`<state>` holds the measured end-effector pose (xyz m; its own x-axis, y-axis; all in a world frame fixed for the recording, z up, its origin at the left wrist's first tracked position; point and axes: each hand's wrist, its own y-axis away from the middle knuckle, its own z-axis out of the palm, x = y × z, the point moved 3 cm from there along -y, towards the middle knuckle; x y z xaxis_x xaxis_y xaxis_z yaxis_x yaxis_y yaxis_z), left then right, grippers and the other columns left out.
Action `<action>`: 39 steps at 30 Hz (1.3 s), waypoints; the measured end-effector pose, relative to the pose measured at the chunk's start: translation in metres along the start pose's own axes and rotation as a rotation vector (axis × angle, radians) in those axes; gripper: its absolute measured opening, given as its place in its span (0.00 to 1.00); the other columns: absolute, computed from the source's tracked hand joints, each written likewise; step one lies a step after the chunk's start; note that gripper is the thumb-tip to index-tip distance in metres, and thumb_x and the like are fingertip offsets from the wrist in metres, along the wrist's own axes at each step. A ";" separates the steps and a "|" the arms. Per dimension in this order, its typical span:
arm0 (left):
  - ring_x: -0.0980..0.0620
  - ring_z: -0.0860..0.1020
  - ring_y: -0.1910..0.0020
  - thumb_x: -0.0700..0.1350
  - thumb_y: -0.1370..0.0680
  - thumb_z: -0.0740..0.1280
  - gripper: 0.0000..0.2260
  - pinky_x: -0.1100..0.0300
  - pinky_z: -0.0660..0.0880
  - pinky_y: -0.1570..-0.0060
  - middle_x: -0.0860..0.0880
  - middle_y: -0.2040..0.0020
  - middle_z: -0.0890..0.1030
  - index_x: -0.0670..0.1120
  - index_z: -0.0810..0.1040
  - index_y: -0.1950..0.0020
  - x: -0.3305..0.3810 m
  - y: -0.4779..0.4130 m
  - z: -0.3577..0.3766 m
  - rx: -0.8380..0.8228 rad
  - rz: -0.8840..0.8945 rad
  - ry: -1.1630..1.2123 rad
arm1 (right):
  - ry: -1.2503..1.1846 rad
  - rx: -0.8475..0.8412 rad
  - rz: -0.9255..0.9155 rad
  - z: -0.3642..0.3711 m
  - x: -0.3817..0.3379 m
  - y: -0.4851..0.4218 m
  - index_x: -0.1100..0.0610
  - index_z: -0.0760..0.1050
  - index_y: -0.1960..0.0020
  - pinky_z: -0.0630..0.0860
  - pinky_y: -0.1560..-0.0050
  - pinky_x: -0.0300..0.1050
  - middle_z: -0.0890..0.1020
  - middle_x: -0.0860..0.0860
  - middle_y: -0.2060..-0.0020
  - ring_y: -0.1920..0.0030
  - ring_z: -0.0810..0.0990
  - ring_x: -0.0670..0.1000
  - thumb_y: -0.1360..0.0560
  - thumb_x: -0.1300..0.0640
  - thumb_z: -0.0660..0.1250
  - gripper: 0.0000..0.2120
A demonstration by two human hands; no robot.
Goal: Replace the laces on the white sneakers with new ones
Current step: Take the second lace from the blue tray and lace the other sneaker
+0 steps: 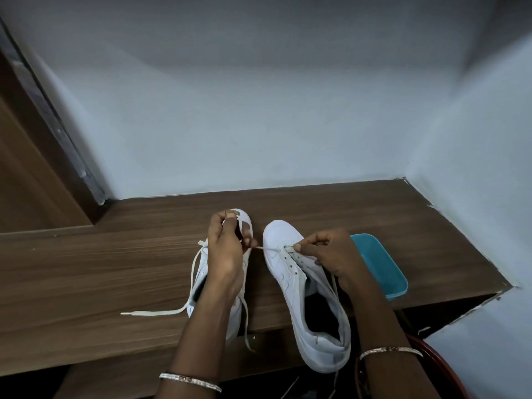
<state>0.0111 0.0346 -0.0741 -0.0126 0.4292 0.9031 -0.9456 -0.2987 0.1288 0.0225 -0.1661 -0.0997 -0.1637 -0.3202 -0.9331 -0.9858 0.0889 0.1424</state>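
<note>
Wooden desk [86, 269] beneath two white high-top sneakers [280, 234], cream laces [161, 312] loose

1. The desk [86, 254] is brown wood-grain laminate, matt and finely streaked.
2. The left sneaker [201, 279] and the right sneaker [280, 234] have smooth white uppers that look like leather, with a faint sheen.
3. The lace [260, 247] on the right sneaker and the loose lace [155, 312] are flat woven cloth, matt off-white.
4. The tray [383, 263] is smooth teal plastic, slightly glossy.
5. The left bangle [190, 381] and the right bangle [388, 350] are bright patterned metal.
6. The wall [259, 125] is pale and matt, seemingly painted.
</note>
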 end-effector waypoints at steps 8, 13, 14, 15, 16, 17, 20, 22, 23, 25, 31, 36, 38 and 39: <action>0.56 0.78 0.52 0.57 0.23 0.69 0.13 0.60 0.74 0.53 0.54 0.49 0.78 0.51 0.81 0.43 -0.017 -0.004 0.007 -0.382 0.588 -1.338 | -0.183 0.096 -0.015 -0.006 -0.001 -0.001 0.55 0.85 0.59 0.77 0.60 0.44 0.86 0.55 0.62 0.61 0.82 0.50 0.28 0.56 0.77 0.03; 0.48 0.75 0.52 0.49 0.21 0.67 0.07 0.54 0.72 0.56 0.51 0.55 0.71 0.47 0.78 0.55 -0.030 -0.007 0.004 -0.375 0.593 -1.437 | -0.172 0.020 -0.011 0.001 -0.003 -0.003 0.56 0.85 0.55 0.76 0.60 0.40 0.86 0.52 0.63 0.63 0.81 0.46 0.29 0.60 0.77 0.04; 0.51 0.73 0.54 0.48 0.21 0.67 0.07 0.56 0.69 0.57 0.52 0.58 0.71 0.48 0.75 0.57 -0.029 -0.009 0.004 -0.378 0.591 -1.338 | -0.157 -0.003 -0.008 0.002 -0.003 -0.003 0.56 0.85 0.54 0.75 0.61 0.39 0.85 0.51 0.63 0.64 0.80 0.44 0.29 0.60 0.78 0.05; 0.55 0.73 0.57 0.46 0.20 0.65 0.08 0.58 0.66 0.58 0.54 0.60 0.71 0.50 0.72 0.59 -0.028 -0.011 0.004 -0.376 0.549 -1.229 | -0.144 -0.019 0.000 0.002 -0.002 -0.002 0.56 0.85 0.54 0.75 0.62 0.39 0.85 0.50 0.64 0.64 0.80 0.44 0.30 0.60 0.78 0.05; 0.60 0.72 0.60 0.45 0.19 0.64 0.10 0.59 0.64 0.58 0.55 0.61 0.73 0.49 0.72 0.60 -0.028 -0.012 0.004 -0.360 0.456 -1.082 | -0.136 -0.028 0.007 0.002 -0.001 -0.002 0.56 0.85 0.54 0.75 0.63 0.38 0.85 0.51 0.64 0.65 0.80 0.43 0.30 0.60 0.78 0.06; 0.62 0.73 0.62 0.45 0.18 0.63 0.10 0.60 0.65 0.58 0.55 0.61 0.77 0.47 0.73 0.59 -0.026 -0.010 0.005 -0.338 0.329 -0.890 | -0.134 -0.033 0.014 0.002 0.001 -0.002 0.57 0.85 0.53 0.74 0.64 0.37 0.85 0.52 0.64 0.66 0.80 0.43 0.30 0.60 0.78 0.06; 0.59 0.81 0.53 0.45 0.15 0.58 0.11 0.58 0.72 0.50 0.48 0.52 0.86 0.43 0.73 0.54 -0.024 -0.007 0.010 -0.285 0.002 -0.327 | -0.134 -0.052 0.026 0.000 0.001 0.000 0.58 0.85 0.53 0.74 0.65 0.36 0.86 0.54 0.62 0.66 0.81 0.43 0.30 0.61 0.78 0.07; 0.49 0.83 0.51 0.44 0.15 0.57 0.11 0.54 0.75 0.47 0.44 0.56 0.85 0.44 0.72 0.55 -0.019 -0.010 0.009 -0.264 -0.084 -0.015 | -0.153 -0.072 0.027 0.000 0.001 0.000 0.59 0.85 0.54 0.73 0.66 0.36 0.86 0.54 0.63 0.68 0.80 0.41 0.30 0.61 0.78 0.06; 0.47 0.82 0.55 0.44 0.15 0.57 0.10 0.53 0.76 0.48 0.44 0.60 0.82 0.45 0.73 0.55 -0.015 -0.010 0.008 -0.260 -0.110 0.140 | -0.163 -0.075 0.030 -0.001 0.001 0.000 0.59 0.85 0.54 0.73 0.66 0.36 0.85 0.53 0.64 0.69 0.79 0.41 0.30 0.61 0.78 0.06; 0.50 0.76 0.65 0.44 0.17 0.59 0.09 0.54 0.77 0.55 0.47 0.65 0.75 0.45 0.72 0.56 -0.010 -0.012 0.007 -0.254 -0.128 0.367 | -0.200 -0.071 0.035 -0.004 0.002 -0.001 0.59 0.85 0.54 0.72 0.66 0.37 0.84 0.53 0.64 0.69 0.76 0.42 0.30 0.61 0.78 0.06; 0.56 0.63 0.75 0.48 0.20 0.64 0.10 0.62 0.61 0.74 0.51 0.71 0.67 0.48 0.70 0.60 0.010 -0.021 -0.014 -0.133 0.027 0.284 | -0.473 0.018 0.017 -0.018 0.001 -0.005 0.63 0.83 0.50 0.75 0.64 0.37 0.84 0.57 0.62 0.63 0.79 0.49 0.28 0.69 0.72 0.08; 0.48 0.71 0.69 0.54 0.23 0.70 0.08 0.54 0.69 0.68 0.43 0.64 0.74 0.53 0.74 0.50 0.014 -0.009 -0.006 -0.177 0.448 -0.572 | -0.625 0.006 -0.014 -0.016 -0.005 -0.004 0.68 0.81 0.47 0.79 0.62 0.37 0.84 0.60 0.57 0.60 0.83 0.52 0.28 0.73 0.69 0.10; 0.55 0.76 0.61 0.60 0.25 0.70 0.11 0.58 0.70 0.63 0.55 0.57 0.77 0.58 0.74 0.47 0.007 -0.002 0.005 -0.273 0.561 -1.106 | -0.617 -0.019 -0.024 -0.012 -0.007 -0.004 0.67 0.81 0.46 0.79 0.57 0.41 0.84 0.62 0.55 0.57 0.83 0.54 0.28 0.73 0.70 0.11; 0.55 0.77 0.57 0.62 0.26 0.69 0.12 0.59 0.68 0.61 0.57 0.53 0.76 0.59 0.74 0.47 0.004 0.001 0.009 -0.305 0.585 -1.360 | -0.606 -0.028 -0.030 -0.011 -0.007 -0.004 0.67 0.81 0.46 0.79 0.54 0.43 0.85 0.62 0.54 0.56 0.83 0.54 0.28 0.73 0.70 0.11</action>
<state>0.0130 0.0282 -0.0664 -0.2596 -0.8277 0.4974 -0.9455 0.1131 -0.3053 0.0271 -0.1743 -0.0898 -0.0931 0.2726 -0.9576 -0.9917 0.0605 0.1136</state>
